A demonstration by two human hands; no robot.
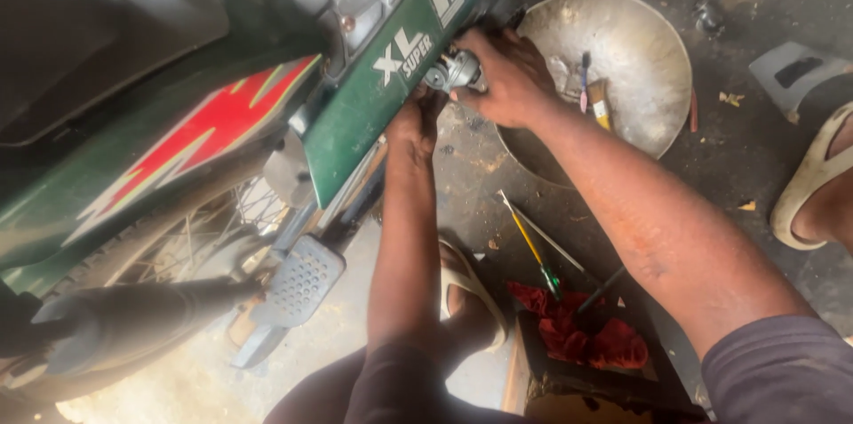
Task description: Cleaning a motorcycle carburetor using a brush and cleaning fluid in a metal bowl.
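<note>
Head view: right hand around metal part

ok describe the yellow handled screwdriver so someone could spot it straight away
Start at the big round metal bowl on the concrete floor, right of the green motorbike. Just below the bowl, towards the red rag, lies the screwdriver, slanting down to the right. Its thin yellow handle with a green end sets it apart from the plain grey metal rod lying beside it.
</note>
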